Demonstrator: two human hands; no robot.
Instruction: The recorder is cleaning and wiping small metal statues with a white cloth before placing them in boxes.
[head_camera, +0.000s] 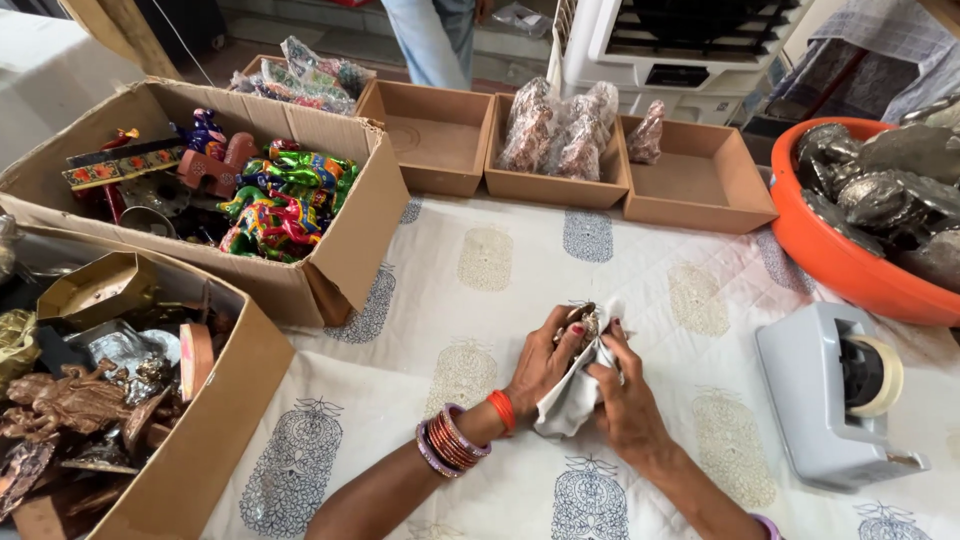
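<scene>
Both hands, left hand (543, 362) and right hand (622, 392), are closed around a small dark metal figurine (587, 321) half-covered in white cloth (570, 402) over the printed tablecloth (500, 280). Looks mid-job: wrapped bundles (560, 130) sit in one shallow brown tray (552, 188), and plenty still waits in the orange tub (840, 262).

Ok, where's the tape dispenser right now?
The grey tape dispenser sits on the printed cloth at the right of the head view, just below the orange tub and to the right of the right hand.
</scene>
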